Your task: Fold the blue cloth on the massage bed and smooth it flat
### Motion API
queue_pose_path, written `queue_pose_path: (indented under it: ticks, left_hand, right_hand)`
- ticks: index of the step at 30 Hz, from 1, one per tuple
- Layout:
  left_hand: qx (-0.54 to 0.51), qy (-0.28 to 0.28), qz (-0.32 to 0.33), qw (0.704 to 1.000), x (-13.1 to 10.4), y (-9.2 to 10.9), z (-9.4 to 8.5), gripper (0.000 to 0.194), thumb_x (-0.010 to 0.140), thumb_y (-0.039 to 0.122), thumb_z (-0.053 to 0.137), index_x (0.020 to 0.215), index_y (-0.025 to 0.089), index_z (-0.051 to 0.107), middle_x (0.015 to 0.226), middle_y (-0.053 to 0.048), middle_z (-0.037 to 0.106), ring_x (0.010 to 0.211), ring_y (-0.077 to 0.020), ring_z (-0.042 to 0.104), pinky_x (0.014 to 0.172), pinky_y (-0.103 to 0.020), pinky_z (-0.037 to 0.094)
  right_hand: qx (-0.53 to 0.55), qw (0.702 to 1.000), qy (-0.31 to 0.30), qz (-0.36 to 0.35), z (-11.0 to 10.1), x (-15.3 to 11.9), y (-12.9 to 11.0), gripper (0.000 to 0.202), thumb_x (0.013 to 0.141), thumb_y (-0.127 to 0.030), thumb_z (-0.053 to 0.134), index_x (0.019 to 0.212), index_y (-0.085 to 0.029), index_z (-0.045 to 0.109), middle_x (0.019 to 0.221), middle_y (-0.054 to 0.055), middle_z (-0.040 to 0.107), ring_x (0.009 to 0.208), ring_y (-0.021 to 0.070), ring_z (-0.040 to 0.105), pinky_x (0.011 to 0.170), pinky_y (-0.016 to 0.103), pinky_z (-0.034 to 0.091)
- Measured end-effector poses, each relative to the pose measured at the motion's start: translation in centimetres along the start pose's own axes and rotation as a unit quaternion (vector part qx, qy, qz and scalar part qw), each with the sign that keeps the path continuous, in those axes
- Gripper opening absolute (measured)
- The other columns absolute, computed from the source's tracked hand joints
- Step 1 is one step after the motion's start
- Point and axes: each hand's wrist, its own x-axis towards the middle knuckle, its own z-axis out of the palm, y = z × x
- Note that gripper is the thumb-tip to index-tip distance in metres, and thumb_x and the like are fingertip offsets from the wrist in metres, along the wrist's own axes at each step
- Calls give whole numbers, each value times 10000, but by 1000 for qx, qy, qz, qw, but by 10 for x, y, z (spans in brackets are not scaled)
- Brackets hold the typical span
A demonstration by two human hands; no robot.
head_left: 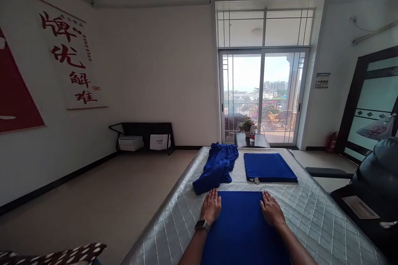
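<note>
A flat blue cloth [241, 227] lies smooth on the quilted mattress [323, 215] right in front of me. My left hand [211, 207] rests on its left far corner, fingers stretched out, with a dark watch on the wrist. At the right far corner lies my right hand [272, 208], its fingers also extended flat. Neither hand grips anything. Beyond the left hand is a crumpled blue garment [217, 165]. Farther to the right sits a neatly folded blue cloth [270, 167] with a small white tag at its near edge.
A small black table [261, 140] with a plant and a bottle [252, 133] stands past the mattress's far end, before the glass sliding door. On the right is a black chair [373, 182] with a card on its seat. Along the left wall stands a low black rack [146, 128].
</note>
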Motion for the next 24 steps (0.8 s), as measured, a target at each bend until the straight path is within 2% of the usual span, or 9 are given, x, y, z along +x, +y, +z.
queue_pose_path:
  ticks: [4, 15, 24]
  left_hand:
    - [-3, 7, -2, 1000, 0, -1, 1, 523, 989, 275, 275, 1444, 125, 485, 1454, -110, 543, 1385, -265, 435, 1123, -420, 358]
    - [-1, 23, 8, 1000, -2, 0, -3, 525, 986, 267, 282, 1416, 62, 504, 1446, -175, 537, 1373, -273, 455, 1118, -433, 371]
    - [8, 19, 12, 1000, -2, 1, -3, 502, 987, 241, 314, 1426, 81, 496, 1445, -169, 539, 1374, -268, 457, 1117, -424, 381]
  right_hand:
    - [-9, 1000, -4, 0, 2, 2, 0, 669, 955, -402, 191, 1549, -99, 241, 1619, 65, 221, 1494, 168, 156, 1206, 340, 96]
    - [-4, 1000, -13, 7, 3, 2, -1, 683, 960, -417, 185, 1558, -85, 188, 1632, 77, 167, 1502, 178, 106, 1206, 349, 76]
    - [4, 1000, -18, 19, 4, 3, 0, 691, 958, -427, 190, 1564, -97, 167, 1637, 69, 155, 1502, 167, 108, 1208, 341, 66]
